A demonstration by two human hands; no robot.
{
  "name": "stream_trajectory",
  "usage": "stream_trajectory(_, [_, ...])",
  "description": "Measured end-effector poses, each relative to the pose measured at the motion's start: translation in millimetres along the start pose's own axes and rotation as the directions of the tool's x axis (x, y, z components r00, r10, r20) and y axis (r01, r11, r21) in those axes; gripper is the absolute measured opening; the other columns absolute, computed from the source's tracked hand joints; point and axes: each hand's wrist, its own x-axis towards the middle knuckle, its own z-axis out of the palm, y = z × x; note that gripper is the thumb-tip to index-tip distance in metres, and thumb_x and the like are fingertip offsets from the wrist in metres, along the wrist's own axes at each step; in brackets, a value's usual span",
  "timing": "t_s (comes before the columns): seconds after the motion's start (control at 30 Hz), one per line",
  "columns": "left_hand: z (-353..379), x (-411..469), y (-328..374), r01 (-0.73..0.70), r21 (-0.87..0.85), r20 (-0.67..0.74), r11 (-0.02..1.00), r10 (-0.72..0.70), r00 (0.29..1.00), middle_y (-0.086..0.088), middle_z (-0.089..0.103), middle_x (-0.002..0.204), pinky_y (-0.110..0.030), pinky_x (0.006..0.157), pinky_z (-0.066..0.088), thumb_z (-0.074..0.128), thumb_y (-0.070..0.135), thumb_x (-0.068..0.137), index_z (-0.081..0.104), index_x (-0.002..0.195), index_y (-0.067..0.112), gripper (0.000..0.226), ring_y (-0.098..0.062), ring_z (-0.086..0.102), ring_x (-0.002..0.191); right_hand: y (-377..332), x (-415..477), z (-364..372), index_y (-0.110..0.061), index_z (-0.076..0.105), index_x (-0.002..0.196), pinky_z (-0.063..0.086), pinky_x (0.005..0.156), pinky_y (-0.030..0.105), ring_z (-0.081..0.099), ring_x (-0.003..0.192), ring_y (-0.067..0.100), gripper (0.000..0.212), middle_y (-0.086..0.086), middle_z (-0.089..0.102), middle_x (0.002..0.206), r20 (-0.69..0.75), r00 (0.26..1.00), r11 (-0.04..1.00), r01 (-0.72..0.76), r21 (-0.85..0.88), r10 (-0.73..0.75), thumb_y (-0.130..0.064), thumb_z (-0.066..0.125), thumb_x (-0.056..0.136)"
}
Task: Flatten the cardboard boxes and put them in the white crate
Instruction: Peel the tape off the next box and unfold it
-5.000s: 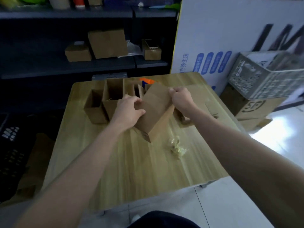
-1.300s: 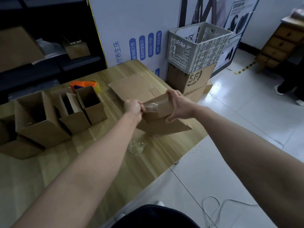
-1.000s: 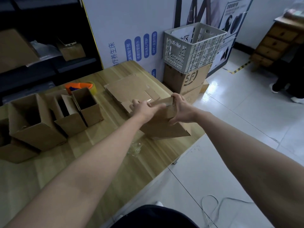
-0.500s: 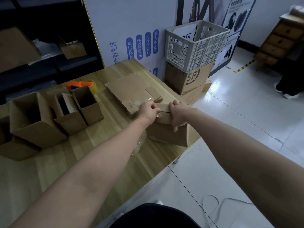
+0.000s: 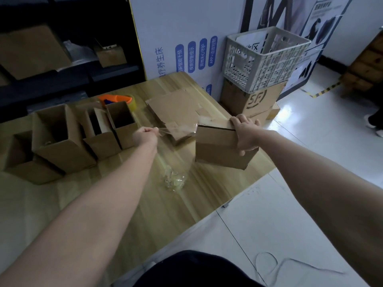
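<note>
A closed brown cardboard box (image 5: 217,151) stands near the table's right edge. My right hand (image 5: 244,134) grips its top right corner. My left hand (image 5: 145,136) is pinched shut on a strip of clear tape (image 5: 178,128) that stretches from the box's top seam leftward. A flattened cardboard box (image 5: 176,109) lies behind them on the table. Several open upright boxes (image 5: 62,137) stand at the left. The white crate (image 5: 263,56) sits off the table to the right, on a brown printed carton (image 5: 252,98).
A crumpled wad of clear tape (image 5: 174,180) lies on the wooden table (image 5: 145,204). An orange tape dispenser (image 5: 117,99) sits behind the open boxes. Dark shelves with more boxes stand at the back left. A cord (image 5: 275,264) lies on the white floor.
Both hands were together on the box's top seam half a second ago. Now my left hand has pulled away to the left, peeling a strip of clear tape off the box.
</note>
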Motion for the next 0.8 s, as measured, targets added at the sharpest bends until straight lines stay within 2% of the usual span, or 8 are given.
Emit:
stream_trajectory(0.13, [-10.0,5.1,-4.8,0.02,-0.014,-0.083,1.0,-0.021,0.996,-0.004,0.064,0.077,-0.03,0.077,0.05,0.064,0.003,0.084,0.052,0.064,0.013,0.025,-0.017,0.058,0.074,-11.1,5.2,-3.2,-0.02,0.014,0.146,0.017,0.112,0.055,0.03,0.13,0.028,0.115,0.007,0.026,0.14,-0.037,0.999,1.0,-0.001,-0.029,0.0,-0.022,0.084,0.054])
stream_trajectory(0.33, [-31.2,23.1,-12.0,-0.006,-0.039,-0.258,0.999,-0.005,0.966,0.004,0.059,0.068,-0.017,0.051,0.038,0.065,0.006,0.085,0.048,0.061,0.017,0.031,-0.005,0.054,0.06,-6.5,11.5,-5.8,-0.024,0.012,0.146,0.025,0.111,0.05,0.028,0.132,0.031,0.118,0.005,0.022,0.143,-0.027,0.999,0.998,-0.023,0.054,0.025,-0.016,0.084,0.054])
stream_trajectory(0.4, [-32.9,23.0,-15.8,-0.005,-0.022,-0.302,1.0,-0.002,0.953,0.001,0.06,0.073,-0.019,0.055,0.04,0.063,0.006,0.086,0.048,0.063,0.016,0.029,-0.009,0.056,0.064,-8.4,14.4,-4.6,-0.025,0.012,0.146,0.026,0.111,0.051,0.03,0.131,0.03,0.118,0.004,0.022,0.143,-0.028,1.0,0.998,-0.012,0.067,0.014,-0.015,0.084,0.053])
stream_trajectory(0.47, [-42.2,26.2,-16.9,-0.007,0.017,-0.373,1.0,0.013,0.928,-0.003,0.061,0.083,-0.024,0.066,0.042,0.057,0.004,0.089,0.047,0.068,0.014,0.026,-0.016,0.057,0.076,-3.8,15.1,-6.1,-0.027,0.014,0.145,0.028,0.109,0.054,0.031,0.129,0.03,0.117,0.004,0.024,0.141,-0.027,0.999,0.994,-0.026,0.102,0.029,-0.012,0.084,0.052])
stream_trajectory(0.57, [-71.8,40.0,-20.8,-0.032,0.099,-0.443,0.995,0.073,0.894,-0.01,0.058,0.102,-0.023,0.073,0.039,0.051,0.004,0.091,0.044,0.071,0.015,0.024,-0.023,0.058,0.091,17.7,12.6,-15.7,-0.025,0.019,0.142,0.03,0.106,0.059,0.035,0.126,0.032,0.115,0.007,0.029,0.137,-0.049,0.994,0.994,-0.095,0.044,0.097,-0.012,0.084,0.049])
stream_trajectory(0.63, [-79.5,42.4,-26.2,-0.1,0.302,-0.37,0.948,0.214,0.904,-0.014,0.056,0.11,-0.023,0.075,0.035,0.056,0.009,0.091,0.053,0.081,0.012,0.011,-0.027,0.058,0.098,24.1,13.8,-22.4,-0.024,0.02,0.141,0.031,0.104,0.06,0.036,0.125,0.033,0.113,0.007,0.031,0.135,-0.065,0.991,0.993,-0.119,0.007,0.119,-0.015,0.084,0.048])
stream_trajectory(0.7, [-68.4,36.0,-31.7,-0.275,0.449,-0.181,0.85,0.388,0.904,-0.013,0.054,0.11,-0.024,0.077,0.035,0.058,0.012,0.091,0.057,0.084,0.01,0.007,-0.024,0.054,0.092,15.6,18.3,-25.8,-0.023,0.021,0.141,0.032,0.102,0.058,0.035,0.125,0.032,0.112,0.008,0.031,0.134,-0.099,0.989,0.994,-0.106,0.021,0.108,-0.017,0.085,0.048])
stream_trajectory(0.8, [-42.9,17.9,-45.1,-0.539,0.514,0.125,0.667,0.564,0.817,-0.009,0.053,0.097,-0.02,0.071,0.037,0.058,0.009,0.09,0.057,0.08,0.006,0.011,-0.016,0.048,0.079,-4.3,24.9,-26.3,-0.022,0.021,0.139,0.033,0.101,0.057,0.032,0.126,0.032,0.11,0.008,0.029,0.136,-0.142,0.985,0.993,-0.087,0.077,0.097,-0.018,0.084,0.049])
